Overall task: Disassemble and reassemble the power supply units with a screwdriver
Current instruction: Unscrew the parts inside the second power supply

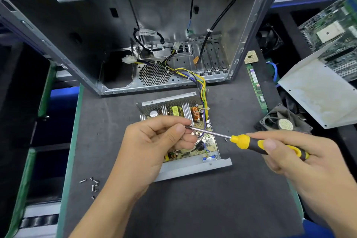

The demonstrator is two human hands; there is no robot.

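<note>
An opened power supply unit (181,133) lies lid-off at the centre of a dark-matted desk (193,199), its circuit board exposed w/ heat sinks, a copper coil and capacitors showing; bare mat lies open in front of it toward the near edge, and a green rim runs down the desk's left side. Directly behind, its rear edge close to the PSU, sits one empty PC case (154,35), open side up, and a bundle of yellow, black and purple wires (201,87) runs from inside the case down into the unit. The left hand (154,141) hovers over the board w/ fingers curled, thumb and forefinger pinching the metal tip of one screwdriver (251,142); whether a screw sits at the tip cannot be told. The right hand (301,158) grips the yellow-and-black handle from the right, thumb laid along the top, shaft angled up-left across the unit. A cluster of roughly eight loose screws (92,186) rests on the mat near the left edge, well apart from the PSU; one more small screw (226,139) lies just beside the unit's right side. On the right, room is tight: one cooling fan (284,121), one RAM stick (257,87), one CPU chip (251,57), a white metal cover (318,91) and a motherboard (336,31) crowd that side.
</note>
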